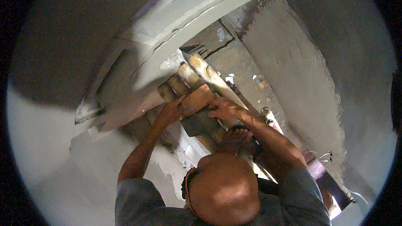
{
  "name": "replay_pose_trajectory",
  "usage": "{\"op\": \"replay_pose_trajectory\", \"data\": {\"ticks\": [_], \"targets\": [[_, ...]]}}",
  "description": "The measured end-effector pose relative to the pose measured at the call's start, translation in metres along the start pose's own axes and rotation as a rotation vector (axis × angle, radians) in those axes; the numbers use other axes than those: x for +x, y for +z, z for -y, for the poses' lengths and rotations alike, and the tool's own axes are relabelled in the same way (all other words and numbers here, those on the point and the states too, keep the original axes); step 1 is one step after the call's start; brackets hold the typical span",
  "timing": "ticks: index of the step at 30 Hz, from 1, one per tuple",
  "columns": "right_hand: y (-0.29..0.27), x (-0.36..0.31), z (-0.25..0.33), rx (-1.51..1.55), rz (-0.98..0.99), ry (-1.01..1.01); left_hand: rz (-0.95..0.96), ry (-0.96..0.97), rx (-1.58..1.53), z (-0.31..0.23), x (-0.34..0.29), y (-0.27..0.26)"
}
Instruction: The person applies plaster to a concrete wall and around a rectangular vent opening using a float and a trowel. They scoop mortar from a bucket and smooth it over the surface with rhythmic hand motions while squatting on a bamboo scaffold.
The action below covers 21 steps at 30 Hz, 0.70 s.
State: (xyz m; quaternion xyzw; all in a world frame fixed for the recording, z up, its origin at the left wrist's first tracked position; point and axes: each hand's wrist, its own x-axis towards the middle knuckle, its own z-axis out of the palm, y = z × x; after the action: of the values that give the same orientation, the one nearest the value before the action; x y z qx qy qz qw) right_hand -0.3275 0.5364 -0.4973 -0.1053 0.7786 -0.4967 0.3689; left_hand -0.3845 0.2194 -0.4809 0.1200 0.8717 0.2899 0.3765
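A reddish-orange brick lies tilted between my two hands, above a row of round poles. My left hand grips its left end, with the thumb side against the edge. At the right end, my right hand has its fingers curled against the brick. A dark grey flat patch shows just below the brick; I cannot tell what it is. The brick's underside is hidden.
Light-brown round poles form a platform under my hands, with a longer pole along its right. A bare foot rests on it. Plastered walls rise around, with a curved pale ledge above. Debris lies on the floor below.
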Motion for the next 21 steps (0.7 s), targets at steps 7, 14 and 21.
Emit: {"op": "replay_pose_trajectory", "data": {"ticks": [7,14,21], "targets": [[0.004,-0.025,0.012,-0.054,-0.176,0.244,-0.148,-0.009,-0.121,-0.013,-0.023,0.014],[0.004,-0.034,0.011,0.134,-0.195,0.137,-0.31,-0.054,-0.277,-0.047,-0.032,0.037],[-0.092,-0.077,0.043,-0.189,-0.36,0.21,-0.373,-0.029,-0.451,-0.057,0.063,0.064]]}}
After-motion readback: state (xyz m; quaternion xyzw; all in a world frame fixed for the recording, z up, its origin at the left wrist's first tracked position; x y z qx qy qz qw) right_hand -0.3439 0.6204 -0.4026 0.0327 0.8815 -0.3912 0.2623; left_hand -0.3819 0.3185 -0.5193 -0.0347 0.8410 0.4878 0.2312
